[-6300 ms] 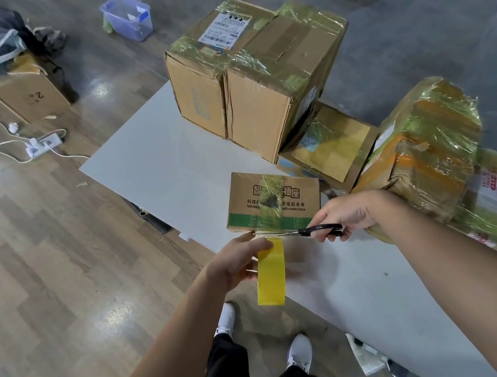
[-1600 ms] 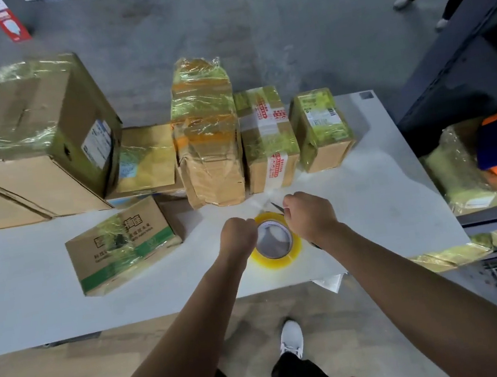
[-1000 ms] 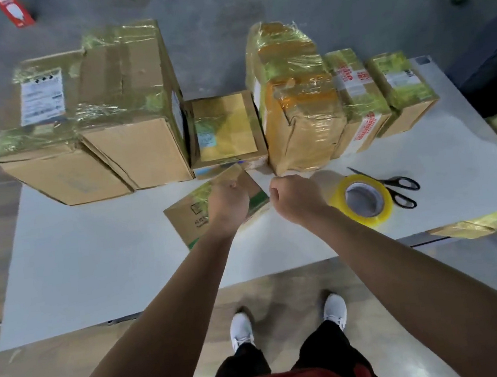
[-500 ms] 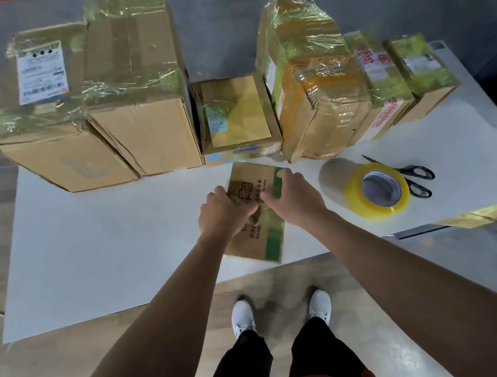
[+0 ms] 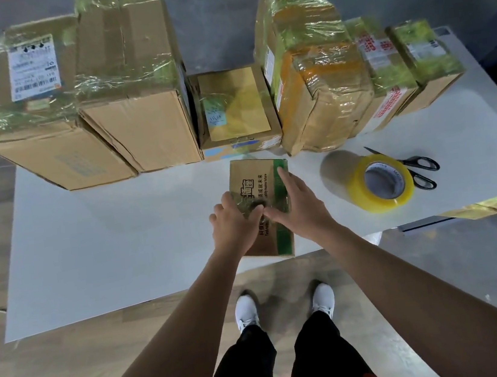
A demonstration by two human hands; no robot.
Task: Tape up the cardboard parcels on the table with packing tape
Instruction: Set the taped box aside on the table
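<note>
Both hands are best rubbed outward along the strip so it bonds to the small box point(image 5: 250, 174) without bubbles. Left hand point(image 5: 235, 226) curls over its left side, thumb on top; right hand point(image 5: 300, 210) lies spread flat, fingers straight on the taped face. Box sits at the near edge of the table point(image 5: 114, 237), tape roll point(image 5: 354, 181) and scissors point(image 5: 421, 169) to its right

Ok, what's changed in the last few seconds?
The scissors and tape roll were let go and lie on the table, right of the small box. That box was turned end-on toward the near edge; the left hand grips its left side, the right hand presses on top. The parcels behind stayed put.
</note>
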